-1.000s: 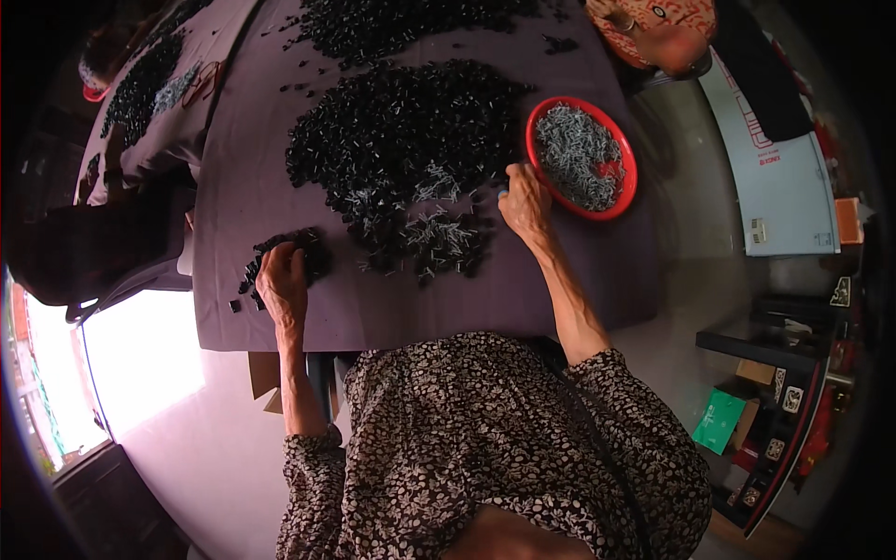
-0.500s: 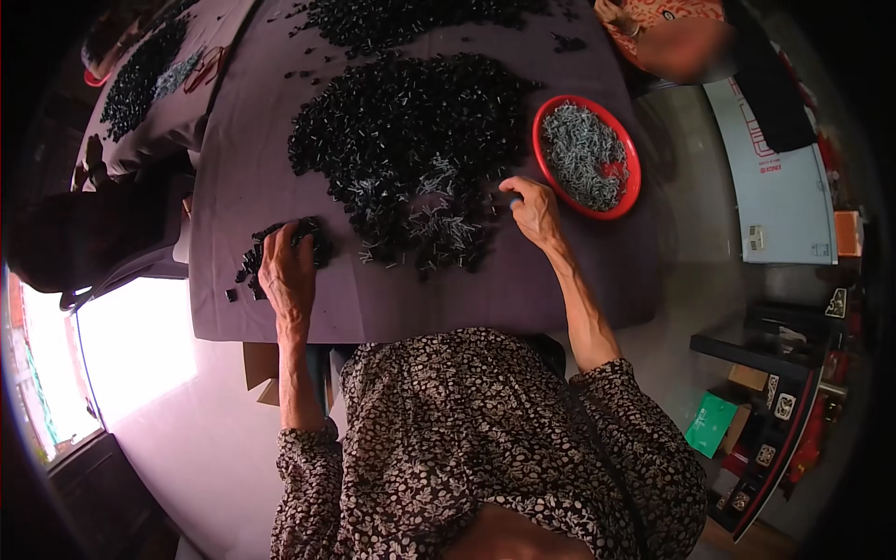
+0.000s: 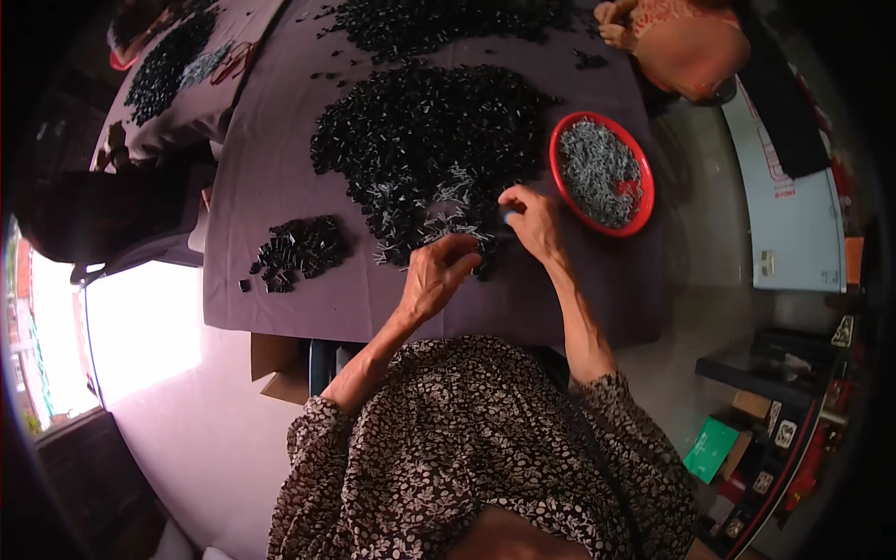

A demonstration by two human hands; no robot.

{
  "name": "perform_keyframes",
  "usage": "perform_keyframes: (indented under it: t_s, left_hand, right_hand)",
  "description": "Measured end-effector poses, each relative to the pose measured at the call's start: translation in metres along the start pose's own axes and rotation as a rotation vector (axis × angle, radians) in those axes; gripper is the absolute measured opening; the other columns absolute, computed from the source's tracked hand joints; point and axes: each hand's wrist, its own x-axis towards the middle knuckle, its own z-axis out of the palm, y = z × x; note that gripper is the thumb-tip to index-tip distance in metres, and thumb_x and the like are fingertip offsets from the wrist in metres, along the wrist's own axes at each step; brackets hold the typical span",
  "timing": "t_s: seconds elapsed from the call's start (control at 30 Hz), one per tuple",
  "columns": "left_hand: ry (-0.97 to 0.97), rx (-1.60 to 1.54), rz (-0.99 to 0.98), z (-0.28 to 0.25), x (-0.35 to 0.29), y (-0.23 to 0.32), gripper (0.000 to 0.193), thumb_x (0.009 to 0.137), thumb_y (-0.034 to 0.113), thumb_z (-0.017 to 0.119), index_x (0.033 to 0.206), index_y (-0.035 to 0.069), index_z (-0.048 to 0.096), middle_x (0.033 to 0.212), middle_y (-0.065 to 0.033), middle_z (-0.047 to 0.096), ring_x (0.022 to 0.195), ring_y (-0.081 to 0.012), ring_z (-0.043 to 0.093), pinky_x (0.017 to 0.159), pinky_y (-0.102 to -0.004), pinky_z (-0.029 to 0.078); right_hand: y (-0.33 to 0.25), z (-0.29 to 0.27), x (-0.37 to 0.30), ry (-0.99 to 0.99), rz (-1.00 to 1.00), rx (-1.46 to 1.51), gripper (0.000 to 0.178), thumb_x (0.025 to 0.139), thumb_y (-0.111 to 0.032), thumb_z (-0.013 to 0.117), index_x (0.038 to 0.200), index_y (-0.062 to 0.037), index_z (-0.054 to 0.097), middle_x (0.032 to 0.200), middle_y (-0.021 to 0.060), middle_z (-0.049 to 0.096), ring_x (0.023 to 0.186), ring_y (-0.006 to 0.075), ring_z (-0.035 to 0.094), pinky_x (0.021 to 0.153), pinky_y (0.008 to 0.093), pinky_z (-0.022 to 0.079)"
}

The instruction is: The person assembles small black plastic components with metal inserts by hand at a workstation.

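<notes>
A wide heap of small black pieces (image 3: 429, 121) lies on the cloth-covered table. Loose grey screw-like pins (image 3: 453, 226) are scattered over its near side. My left hand (image 3: 437, 278) hovers at that near edge, fingers bent and thumb apart from them, with nothing visible between. To its right, my right hand (image 3: 534, 226) has its fingertips curled together in a pinch. A blue spot shows at those fingertips; whatever they hold is too small to make out. A red bowl (image 3: 646, 215) of similar grey pins stands just right of my right hand. Farther left sits a smaller pile of black pieces (image 3: 303, 250).
Another black heap (image 3: 448, 23) spreads across the far end of the table. A co-worker's hands (image 3: 614, 26) are at the far right corner. On the left, another table (image 3: 191, 103) carries dark and grey parts. A dark shelf unit (image 3: 765, 373) stands at the right.
My left hand has left the small pile and moved right, to the near edge of the big heap. My right hand stays pinched beside the bowl. The whole view has shifted slightly.
</notes>
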Motion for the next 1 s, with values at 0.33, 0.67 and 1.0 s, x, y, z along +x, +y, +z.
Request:
perform_keyframes:
  t_s: [0.33,0.67,1.0]
  left_hand:
    - [0.165,-0.919,-0.472,-0.002,-0.006,-0.018,0.020,0.082,0.010,0.060,0.098,-0.001,0.059,0.083,-0.0066,0.063,0.070,-0.0129,0.060,0.065,-0.0250,0.051]
    - [0.207,-0.939,-0.309,-0.025,-0.003,-0.029,0.018,0.082,0.012,0.061,0.096,0.001,0.059,0.086,-0.0075,0.063,0.075,-0.0144,0.061,0.069,-0.0265,0.050]
    - [0.223,-0.902,-0.261,-0.028,0.004,-0.023,0.018,0.082,0.010,0.061,0.097,0.001,0.060,0.084,-0.0058,0.063,0.071,-0.0109,0.058,0.067,-0.0231,0.049]
  right_hand:
    - [-0.064,0.020,-0.022,-0.038,-0.124,0.232,0.032,0.063,0.012,0.043,0.089,-0.0004,0.058,0.086,0.0122,0.062,0.082,0.0270,0.060,0.073,0.0326,0.048]
    - [-0.027,0.041,0.026,-0.167,-0.059,-0.338,0.012,0.065,-0.003,0.056,0.076,-0.0007,0.059,0.077,0.0163,0.062,0.073,0.0308,0.061,0.063,0.0374,0.049]
    - [-0.025,0.044,0.042,-0.289,-0.109,-0.467,0.011,0.061,-0.011,0.067,0.063,-0.0024,0.061,0.062,0.0191,0.059,0.062,0.0342,0.061,0.055,0.0406,0.049]
